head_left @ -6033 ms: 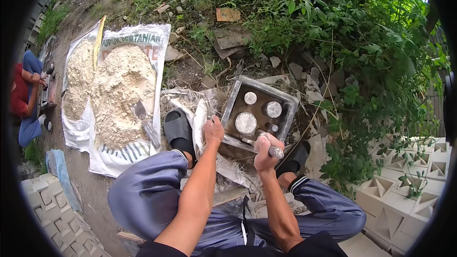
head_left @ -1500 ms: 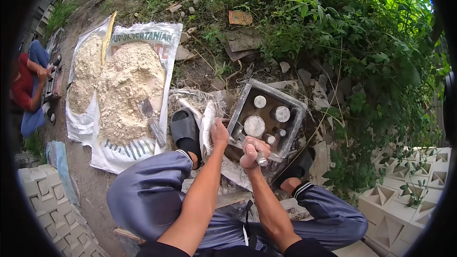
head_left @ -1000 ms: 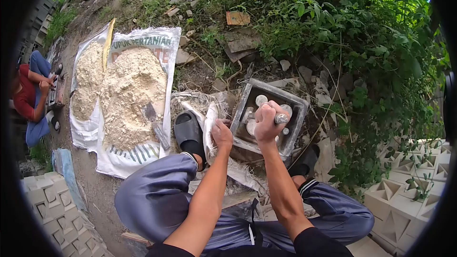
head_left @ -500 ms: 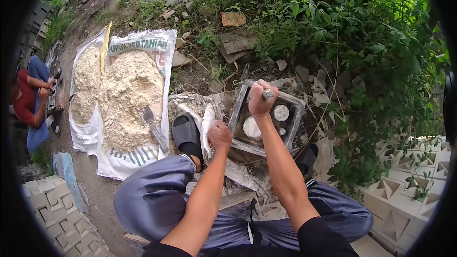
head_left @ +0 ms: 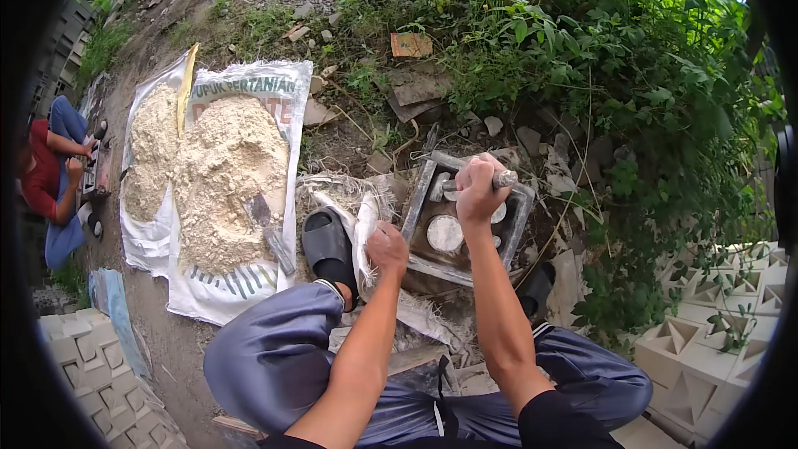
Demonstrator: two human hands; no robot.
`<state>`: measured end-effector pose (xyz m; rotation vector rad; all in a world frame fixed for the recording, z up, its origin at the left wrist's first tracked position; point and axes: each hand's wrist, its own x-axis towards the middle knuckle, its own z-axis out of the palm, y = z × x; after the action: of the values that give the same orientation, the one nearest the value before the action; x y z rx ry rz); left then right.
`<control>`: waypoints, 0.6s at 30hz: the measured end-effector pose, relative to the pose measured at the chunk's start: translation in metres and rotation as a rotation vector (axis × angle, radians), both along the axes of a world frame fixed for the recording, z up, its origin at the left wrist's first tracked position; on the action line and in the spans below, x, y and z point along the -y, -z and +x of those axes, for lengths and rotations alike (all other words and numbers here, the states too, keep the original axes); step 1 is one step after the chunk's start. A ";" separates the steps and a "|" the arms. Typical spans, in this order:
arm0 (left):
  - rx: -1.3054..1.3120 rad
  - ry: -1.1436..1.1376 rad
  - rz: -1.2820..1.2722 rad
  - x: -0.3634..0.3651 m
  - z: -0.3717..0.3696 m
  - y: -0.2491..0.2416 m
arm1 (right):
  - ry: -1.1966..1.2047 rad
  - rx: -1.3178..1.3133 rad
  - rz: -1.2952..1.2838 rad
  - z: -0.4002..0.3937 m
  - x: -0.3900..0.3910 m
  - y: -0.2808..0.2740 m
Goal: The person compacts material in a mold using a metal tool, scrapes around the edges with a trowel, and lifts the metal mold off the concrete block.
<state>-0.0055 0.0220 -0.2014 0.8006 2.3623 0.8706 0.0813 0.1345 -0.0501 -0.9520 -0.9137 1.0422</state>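
My right hand (head_left: pixel 476 191) is closed around the handle of a hammer (head_left: pixel 504 179). Its grey, dusty head (head_left: pixel 439 187) shows left of the fist, over a square mould (head_left: pixel 411 220). Pale round discs, such as the large one (head_left: pixel 445 234), sit inside the mould. My left hand (head_left: pixel 387 249) is a closed fist at the mould's left side, gripping the edge of a folded white woven sack (head_left: pixel 364 229). The fingertips of that hand are hidden.
Left of my sandal (head_left: pixel 326 241), pale powder (head_left: pixel 229 158) is heaped on a printed sack (head_left: pixel 287 116) with a trowel (head_left: pixel 270 229) in it. Patterned blocks are stacked at both lower corners (head_left: pixel 108 374). Another person (head_left: pixel 54 175) sits far left. Plants (head_left: pixel 648 116) grow at right.
My right hand has moved slightly right and down, and the hammer has turned so its handle points right and its head shows over the mould. My left hand has barely moved.
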 end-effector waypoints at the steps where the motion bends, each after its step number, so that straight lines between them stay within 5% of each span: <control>1: -0.007 -0.017 0.015 0.002 -0.001 0.000 | 0.006 0.003 0.065 0.002 0.009 0.001; 3: -0.026 0.007 0.016 0.012 -0.002 0.017 | -0.041 0.147 0.167 0.005 0.015 0.057; 9: 0.058 -0.020 -0.036 0.005 -0.003 0.004 | 0.028 -0.142 -0.043 0.001 0.020 0.016; 13: 0.139 -0.002 0.067 0.006 -0.001 -0.006 | -0.066 0.457 0.172 -0.001 0.045 0.059; 18: 0.106 0.140 -0.038 0.007 -0.008 0.013 | -0.046 0.253 0.006 0.000 0.055 0.031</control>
<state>-0.0131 0.0148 -0.2147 0.8706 2.1962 0.7880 0.0809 0.0797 -0.0816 -1.0789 -1.1514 0.9709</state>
